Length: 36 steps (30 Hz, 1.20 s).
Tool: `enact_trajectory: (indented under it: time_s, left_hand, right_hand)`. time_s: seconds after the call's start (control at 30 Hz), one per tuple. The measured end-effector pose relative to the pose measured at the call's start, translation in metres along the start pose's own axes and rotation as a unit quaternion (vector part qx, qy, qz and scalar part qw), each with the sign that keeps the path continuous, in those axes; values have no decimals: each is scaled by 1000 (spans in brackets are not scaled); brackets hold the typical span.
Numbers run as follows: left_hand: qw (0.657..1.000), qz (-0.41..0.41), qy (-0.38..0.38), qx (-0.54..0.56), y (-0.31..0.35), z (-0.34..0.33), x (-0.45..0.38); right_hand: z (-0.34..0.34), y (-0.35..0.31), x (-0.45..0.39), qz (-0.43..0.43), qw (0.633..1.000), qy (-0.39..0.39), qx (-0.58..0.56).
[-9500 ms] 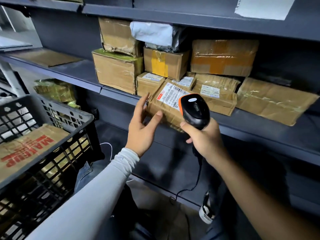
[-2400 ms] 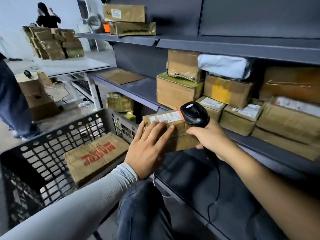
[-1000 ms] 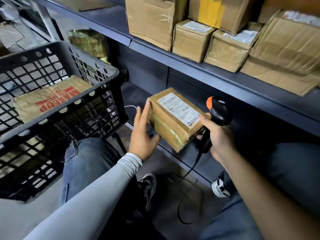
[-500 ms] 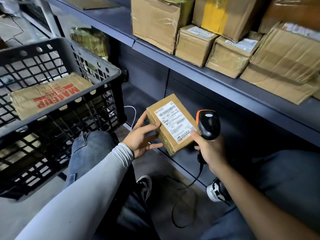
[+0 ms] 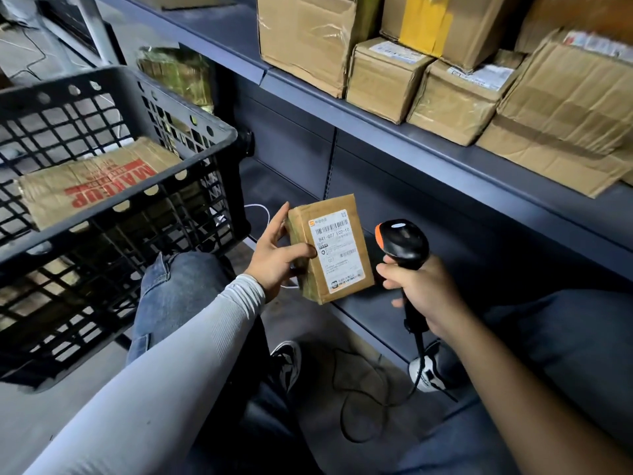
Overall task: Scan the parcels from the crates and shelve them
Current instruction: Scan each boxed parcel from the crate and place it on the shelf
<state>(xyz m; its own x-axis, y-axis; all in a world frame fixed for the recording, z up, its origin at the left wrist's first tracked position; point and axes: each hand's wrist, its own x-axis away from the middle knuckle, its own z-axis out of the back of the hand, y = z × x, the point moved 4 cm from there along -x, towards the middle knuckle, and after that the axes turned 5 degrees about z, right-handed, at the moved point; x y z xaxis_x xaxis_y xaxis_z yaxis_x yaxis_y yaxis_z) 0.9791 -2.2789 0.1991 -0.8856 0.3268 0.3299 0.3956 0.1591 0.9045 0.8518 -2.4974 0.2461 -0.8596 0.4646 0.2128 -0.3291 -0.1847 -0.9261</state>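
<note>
Brown parcel (image 5: 329, 248) gripped by left hand (image 5: 274, 257) | right hand (image 5: 419, 289) clasps scanner (image 5: 402, 243), handle hidden

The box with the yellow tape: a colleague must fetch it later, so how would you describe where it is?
Look at the grey shelf stacked with brown parcels, above the person's hands. At the back of the stack sits a cardboard box with the yellow tape, resting on two smaller labelled boxes. It alone carries a broad yellow band down its front; its neighbours have brown or clear tape.

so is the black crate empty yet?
Not empty. A brown MAKEUP-printed parcel lies inside the black crate, visible through its mesh wall.
</note>
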Motion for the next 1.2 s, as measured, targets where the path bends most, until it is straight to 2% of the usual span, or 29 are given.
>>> enact_trajectory:
  time_s: [0.13,0.33,1.0,1.2]
  left_hand:
    - [999,-1,-1,-37,-2,0,-4]
    - [998,27,-10,-53,-4,1,-9]
    - [998,29,-3,-49,-14,2,-12]
    - [999,17,37,14,-7,1,-4]
  right_hand:
    - [-12,-10,16,-25,992,-104,-59]
    - [-23,-12,30,-46,987,-142,-56]
    - [-22,-7,31,-32,989,-130,-67]
    - [-19,-5,24,13,997,-79,19]
